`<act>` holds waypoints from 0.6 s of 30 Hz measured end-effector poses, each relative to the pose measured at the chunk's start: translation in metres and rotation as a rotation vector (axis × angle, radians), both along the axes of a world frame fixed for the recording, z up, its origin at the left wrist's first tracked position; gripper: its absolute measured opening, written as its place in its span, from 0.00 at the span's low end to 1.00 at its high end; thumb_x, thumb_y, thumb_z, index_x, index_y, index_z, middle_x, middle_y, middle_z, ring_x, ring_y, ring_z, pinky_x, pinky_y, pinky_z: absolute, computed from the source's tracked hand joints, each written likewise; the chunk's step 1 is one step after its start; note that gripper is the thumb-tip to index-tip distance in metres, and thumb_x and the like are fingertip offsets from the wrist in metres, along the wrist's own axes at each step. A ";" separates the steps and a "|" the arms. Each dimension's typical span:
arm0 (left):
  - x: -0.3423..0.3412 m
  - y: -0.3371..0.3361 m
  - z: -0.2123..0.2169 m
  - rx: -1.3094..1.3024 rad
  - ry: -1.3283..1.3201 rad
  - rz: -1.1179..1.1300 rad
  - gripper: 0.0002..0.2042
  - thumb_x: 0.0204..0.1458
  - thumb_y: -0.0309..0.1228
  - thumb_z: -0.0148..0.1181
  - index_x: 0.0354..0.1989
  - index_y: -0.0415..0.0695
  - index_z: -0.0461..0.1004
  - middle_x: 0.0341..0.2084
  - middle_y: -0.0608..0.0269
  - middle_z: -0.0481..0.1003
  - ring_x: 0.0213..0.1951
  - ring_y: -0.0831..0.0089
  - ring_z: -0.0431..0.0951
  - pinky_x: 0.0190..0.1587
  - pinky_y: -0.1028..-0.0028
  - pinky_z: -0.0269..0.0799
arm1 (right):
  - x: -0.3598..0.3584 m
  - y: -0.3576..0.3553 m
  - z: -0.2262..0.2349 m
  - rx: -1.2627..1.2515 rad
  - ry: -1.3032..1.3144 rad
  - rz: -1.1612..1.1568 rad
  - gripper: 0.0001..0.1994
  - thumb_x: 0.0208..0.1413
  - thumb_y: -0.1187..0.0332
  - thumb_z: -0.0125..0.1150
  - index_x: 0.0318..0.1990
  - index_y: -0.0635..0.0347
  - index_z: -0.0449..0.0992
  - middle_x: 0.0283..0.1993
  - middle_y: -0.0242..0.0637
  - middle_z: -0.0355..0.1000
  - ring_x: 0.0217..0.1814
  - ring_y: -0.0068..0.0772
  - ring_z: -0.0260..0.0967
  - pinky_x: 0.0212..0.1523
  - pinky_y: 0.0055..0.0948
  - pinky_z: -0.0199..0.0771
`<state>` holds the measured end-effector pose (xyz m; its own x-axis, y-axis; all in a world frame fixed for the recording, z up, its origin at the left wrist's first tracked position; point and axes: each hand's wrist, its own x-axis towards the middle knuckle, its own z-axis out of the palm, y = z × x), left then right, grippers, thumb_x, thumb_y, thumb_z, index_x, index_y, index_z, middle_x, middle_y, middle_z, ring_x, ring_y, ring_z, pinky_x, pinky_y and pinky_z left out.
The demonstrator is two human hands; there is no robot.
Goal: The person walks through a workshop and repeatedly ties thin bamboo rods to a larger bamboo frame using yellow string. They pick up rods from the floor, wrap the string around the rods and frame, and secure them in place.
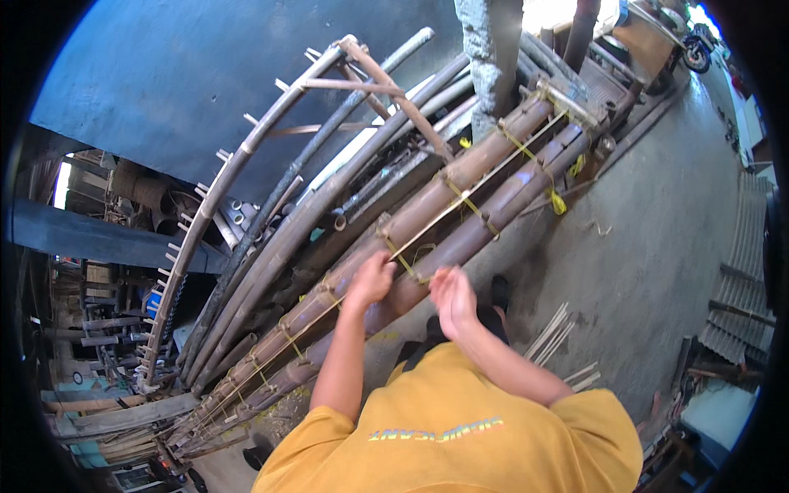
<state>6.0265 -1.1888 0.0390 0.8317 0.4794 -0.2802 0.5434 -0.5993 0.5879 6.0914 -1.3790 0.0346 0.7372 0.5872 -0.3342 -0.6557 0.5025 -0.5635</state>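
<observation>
Two long brown bamboo poles lie side by side and slant across the middle of the view. Several yellow cords cross them as lashings, and a thin pale strip runs lengthwise between them. My left hand is closed over the far pole, beside the strip and one lashing. What its fingers hold is hidden. My right hand is raised at the near pole's edge, fingers curled together beside the end of that same lashing. Anything pinched in them is too small to make out.
A curved bamboo frame with short pegs leans by the dark wall, over several stacked poles. A rough concrete post stands behind. Pale sticks lie on the concrete floor at right, with corrugated sheets farther over.
</observation>
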 end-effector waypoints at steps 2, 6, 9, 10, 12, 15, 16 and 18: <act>0.000 -0.025 0.005 0.156 -0.064 -0.025 0.20 0.60 0.39 0.56 0.54 0.39 0.69 0.47 0.43 0.77 0.52 0.51 0.75 0.55 0.60 0.68 | -0.016 0.032 0.022 0.077 0.041 -0.173 0.11 0.67 0.61 0.48 0.37 0.56 0.71 0.34 0.32 0.72 0.40 0.29 0.71 0.45 0.27 0.72; 0.010 -0.026 -0.057 0.265 -0.465 0.087 0.16 0.62 0.41 0.52 0.45 0.39 0.72 0.36 0.45 0.77 0.39 0.50 0.75 0.51 0.56 0.68 | 0.002 0.127 0.081 -0.460 -1.098 0.552 0.16 0.66 0.55 0.47 0.36 0.56 0.75 0.37 0.39 0.77 0.47 0.41 0.76 0.46 0.37 0.73; 0.004 -0.019 -0.061 0.313 -0.462 0.129 0.14 0.61 0.36 0.49 0.45 0.40 0.76 0.38 0.43 0.79 0.44 0.46 0.77 0.52 0.52 0.64 | 0.047 0.166 0.086 -0.526 -1.522 0.724 0.17 0.64 0.54 0.49 0.38 0.55 0.80 0.40 0.43 0.79 0.51 0.47 0.76 0.48 0.43 0.74; 0.004 -0.024 -0.044 0.194 -0.328 0.173 0.13 0.61 0.35 0.48 0.47 0.42 0.76 0.41 0.43 0.79 0.47 0.47 0.77 0.53 0.51 0.62 | 0.050 0.175 0.092 -0.537 -1.546 0.755 0.16 0.62 0.57 0.50 0.42 0.56 0.81 0.41 0.46 0.79 0.49 0.51 0.76 0.49 0.46 0.74; -0.001 -0.025 -0.040 0.115 -0.260 0.252 0.13 0.62 0.36 0.48 0.45 0.46 0.79 0.37 0.47 0.80 0.47 0.49 0.78 0.53 0.49 0.56 | 0.043 0.215 0.116 -0.261 -1.496 0.732 0.15 0.61 0.59 0.51 0.44 0.56 0.81 0.42 0.47 0.79 0.48 0.51 0.76 0.48 0.46 0.74; 0.004 -0.029 -0.036 0.120 -0.266 0.251 0.14 0.62 0.37 0.48 0.44 0.47 0.79 0.37 0.49 0.81 0.45 0.52 0.78 0.51 0.50 0.54 | 0.048 0.275 0.174 -0.190 -1.683 0.613 0.16 0.63 0.61 0.51 0.45 0.63 0.80 0.40 0.45 0.79 0.45 0.41 0.76 0.49 0.39 0.74; 0.006 -0.031 -0.037 0.071 -0.288 0.300 0.13 0.63 0.39 0.49 0.43 0.48 0.80 0.37 0.52 0.81 0.44 0.55 0.79 0.51 0.51 0.52 | 0.048 0.288 0.195 -0.185 -1.532 0.781 0.16 0.64 0.62 0.50 0.46 0.63 0.80 0.41 0.44 0.79 0.44 0.37 0.76 0.48 0.37 0.75; 0.007 -0.033 -0.029 0.121 -0.349 0.313 0.13 0.63 0.39 0.50 0.42 0.49 0.80 0.37 0.54 0.81 0.44 0.57 0.79 0.51 0.51 0.52 | 0.053 0.309 0.240 -0.171 -1.327 1.063 0.17 0.65 0.62 0.49 0.48 0.64 0.79 0.43 0.41 0.78 0.43 0.32 0.76 0.46 0.33 0.75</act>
